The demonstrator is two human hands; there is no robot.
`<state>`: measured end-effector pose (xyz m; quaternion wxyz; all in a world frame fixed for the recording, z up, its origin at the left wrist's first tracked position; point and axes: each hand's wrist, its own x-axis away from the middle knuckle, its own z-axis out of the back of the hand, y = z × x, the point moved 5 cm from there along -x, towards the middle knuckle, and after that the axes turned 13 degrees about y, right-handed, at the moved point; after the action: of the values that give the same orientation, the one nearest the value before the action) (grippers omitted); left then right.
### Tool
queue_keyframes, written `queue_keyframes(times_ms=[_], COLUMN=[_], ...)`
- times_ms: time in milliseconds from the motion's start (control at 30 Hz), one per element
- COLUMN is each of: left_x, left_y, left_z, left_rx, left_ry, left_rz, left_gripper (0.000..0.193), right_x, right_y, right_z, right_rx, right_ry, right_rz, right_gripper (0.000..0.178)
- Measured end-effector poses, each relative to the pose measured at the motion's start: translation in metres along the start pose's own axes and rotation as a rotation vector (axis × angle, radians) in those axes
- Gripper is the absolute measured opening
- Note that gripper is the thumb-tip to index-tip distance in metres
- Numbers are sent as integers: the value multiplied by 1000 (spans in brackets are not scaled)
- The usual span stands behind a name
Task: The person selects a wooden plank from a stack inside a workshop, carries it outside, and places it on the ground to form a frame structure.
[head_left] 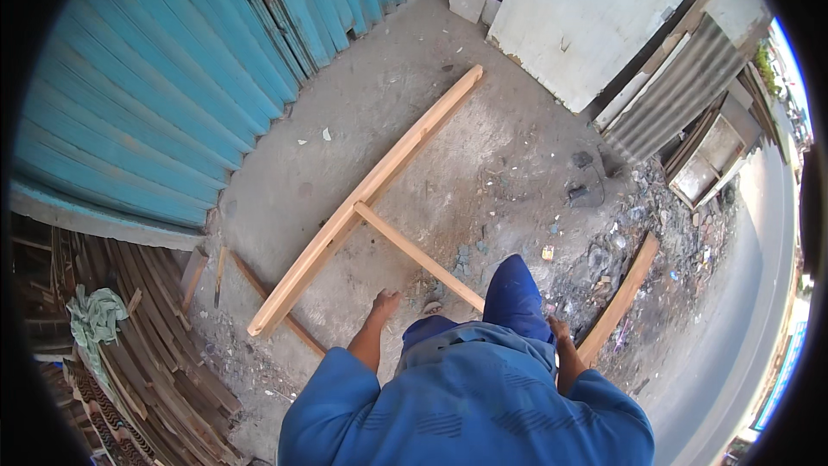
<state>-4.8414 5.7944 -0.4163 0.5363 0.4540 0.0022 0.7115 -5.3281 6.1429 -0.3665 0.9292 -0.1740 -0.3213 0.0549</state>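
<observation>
My left hand hangs at my left side, its fingers loosely bent and somewhat apart, with nothing visible in them. Beside my right thigh is my right hand, its fingers mostly hidden. A wooden frame lies on the ground ahead of me. Its long pale beam runs from the lower left to the upper right. From about the beam's middle a thinner wooden bar reaches back toward my legs, where my body hides its near end. Both hands are apart from the frame. To the right of my right hand lies a wooden plank.
Blue corrugated metal sheeting walls the left. Stacked old planks with a pale green cloth lie lower left. A large white board and a grey corrugated sheet lean at the back right. Rubble litters the right-hand ground.
</observation>
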Motion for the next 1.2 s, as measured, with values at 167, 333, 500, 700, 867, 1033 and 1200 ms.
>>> queue_keyframes(times_ms=[167, 333, 500, 700, 867, 1033, 1200], left_x=[-9, -47, -23, -17, -43, -80, -111], left_y=[47, 12, 62, 183, 265, 237, 222], left_z=[10, -26, -16, -39, -18, -57, -88], left_rx=[139, 118, 97, 288, 476, 175, -278], left_ry=[-41, 74, 99, 423, 389, 361, 194], left_rz=[54, 99, 308, 233, 225, -20, -158], left_gripper=[59, 56, 51, 56, 55, 40, 20], right_x=[-9, -83, -128, -233, -323, -264, -236], right_y=[-28, -106, -272, -471, -538, -591, -626], right_z=[-7, -43, -31, 11, 12, -40, -117], right_rx=[172, 197, -356, -181, -43, 219, 740], right_ry=[-115, -411, -552, -508, -413, -498, -729], right_rz=[3, 103, -223, 260, 332, 451, 868], right_gripper=[59, 67, 65, 26, 30, 24, 35])
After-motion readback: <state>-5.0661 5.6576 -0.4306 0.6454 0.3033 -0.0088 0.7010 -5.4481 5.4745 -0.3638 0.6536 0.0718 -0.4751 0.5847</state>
